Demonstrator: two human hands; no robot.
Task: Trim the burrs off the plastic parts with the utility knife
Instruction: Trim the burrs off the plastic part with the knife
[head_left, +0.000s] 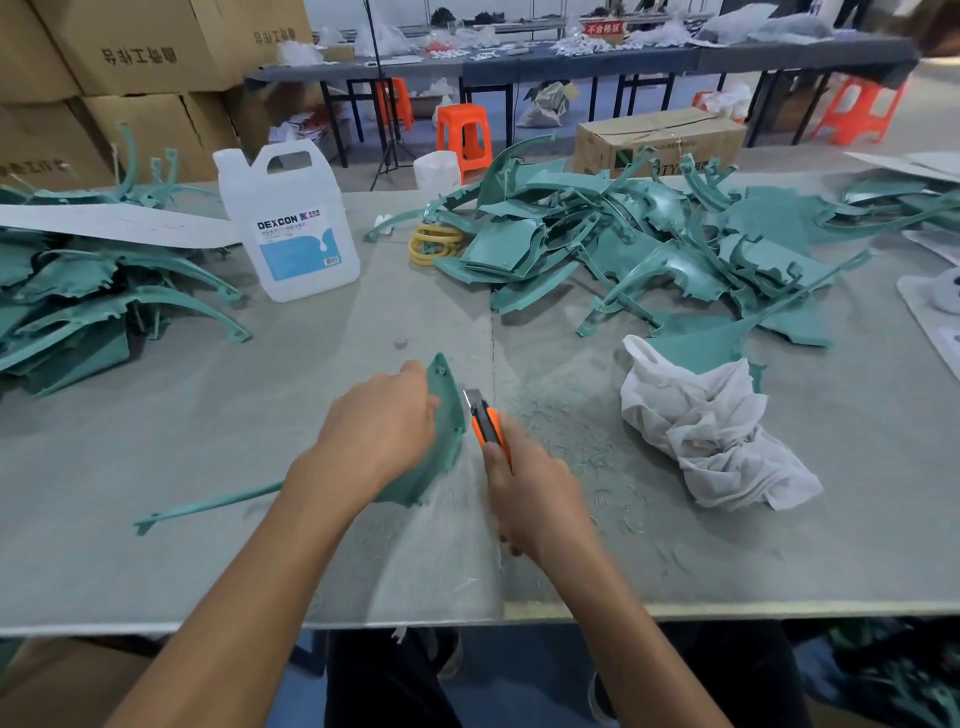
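Part: a teal-green curved part (445, 421) is held on edge on the grey table (156, 457), just below the middle of the view. Its pointed tip, with small holes, is turned to 12 o'clock, and a thin arm is run out to 8 o'clock.
Left hand: the left hand (379, 431) is clamped on the part, with the fingers curled over its upper edge.
Knife: an orange and black knife (485, 423) is set at 3 o'clock of the part, with the blade out at the part's right edge.
Right hand: the right hand (535, 499) is wrapped round the knife handle.
Shavings: teal shavings (561, 436) are scattered at 3 o'clock.
Rag: a crumpled white rag (717, 441) is laid beyond them.
Jug: a white jug (288, 223) with a blue label is stood at 11 o'clock; its fill cannot be told.
Box: a closed cardboard box (660, 137) is seen at 1 o'clock behind the table, contents hidden.
Heaps: teal parts are piled in a right heap (649, 244) at 1 o'clock and a left heap (78, 306) at 9 o'clock.
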